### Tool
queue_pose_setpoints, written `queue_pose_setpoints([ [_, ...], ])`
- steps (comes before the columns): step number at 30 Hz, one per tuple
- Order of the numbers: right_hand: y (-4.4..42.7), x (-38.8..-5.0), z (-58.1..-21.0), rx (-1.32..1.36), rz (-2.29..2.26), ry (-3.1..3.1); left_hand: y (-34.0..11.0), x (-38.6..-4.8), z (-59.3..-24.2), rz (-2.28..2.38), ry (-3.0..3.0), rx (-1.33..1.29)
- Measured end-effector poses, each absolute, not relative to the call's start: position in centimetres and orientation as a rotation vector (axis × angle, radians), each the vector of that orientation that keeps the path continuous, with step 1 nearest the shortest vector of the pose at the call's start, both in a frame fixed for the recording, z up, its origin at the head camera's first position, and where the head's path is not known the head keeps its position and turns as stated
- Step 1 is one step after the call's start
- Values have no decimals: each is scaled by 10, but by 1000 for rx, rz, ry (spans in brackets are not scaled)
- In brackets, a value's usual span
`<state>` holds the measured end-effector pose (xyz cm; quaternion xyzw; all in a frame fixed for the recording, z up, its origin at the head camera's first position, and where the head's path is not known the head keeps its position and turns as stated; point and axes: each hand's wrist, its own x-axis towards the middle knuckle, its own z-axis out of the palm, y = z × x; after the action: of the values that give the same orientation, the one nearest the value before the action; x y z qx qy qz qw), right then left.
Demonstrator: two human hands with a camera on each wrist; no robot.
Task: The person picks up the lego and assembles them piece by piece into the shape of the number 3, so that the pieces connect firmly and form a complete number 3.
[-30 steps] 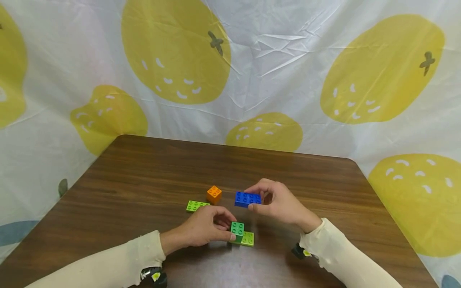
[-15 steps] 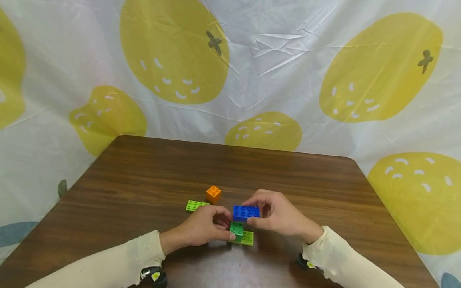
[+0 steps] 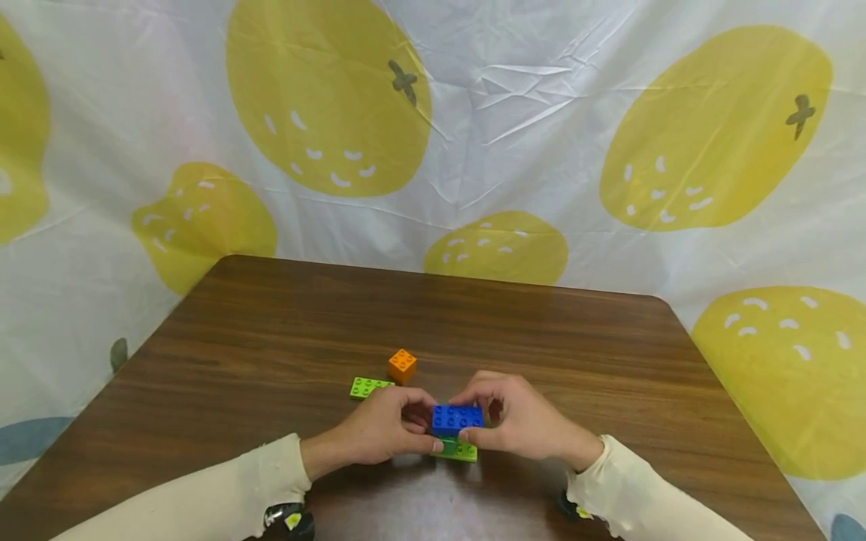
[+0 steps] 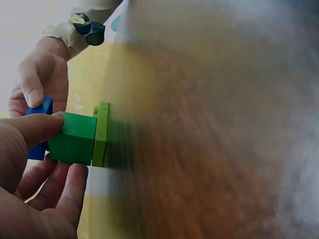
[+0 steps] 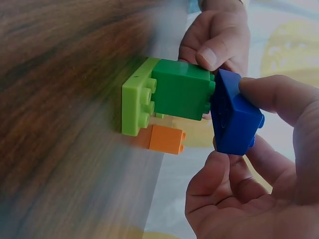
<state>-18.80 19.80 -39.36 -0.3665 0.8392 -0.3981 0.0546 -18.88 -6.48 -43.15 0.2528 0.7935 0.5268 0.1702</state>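
The left hand (image 3: 379, 427) pinches a dark green block (image 4: 75, 138), which stands on one end of a thin lime plate (image 3: 467, 451). In the right wrist view the plate's bare studs (image 5: 145, 107) show beside the green block (image 5: 180, 89). Between thumb and fingers, the right hand (image 3: 524, 421) holds a blue eight-stud brick (image 3: 457, 419) over the green block's top. Seen from the right wrist, the blue brick (image 5: 235, 114) is slightly tilted against the green studs; whether it is joined cannot be told.
An orange block (image 3: 402, 366) stands behind the left hand. Beside it a second lime plate (image 3: 365, 387) lies partly hidden by that hand. The brown wooden table (image 3: 304, 315) reaches back to a fruit-patterned cloth (image 3: 494, 150).
The right hand has brought the blue brick down and slightly left, from behind the green block to over its top. The left hand has stayed in place on the green block.
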Motion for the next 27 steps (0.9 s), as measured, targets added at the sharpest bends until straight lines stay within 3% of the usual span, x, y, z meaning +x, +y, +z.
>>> queue_pose_setpoints([
  [27, 200, -187, -399, -1104, -1140, 2601, -65, -188, -431, 1502, 2250, 731],
])
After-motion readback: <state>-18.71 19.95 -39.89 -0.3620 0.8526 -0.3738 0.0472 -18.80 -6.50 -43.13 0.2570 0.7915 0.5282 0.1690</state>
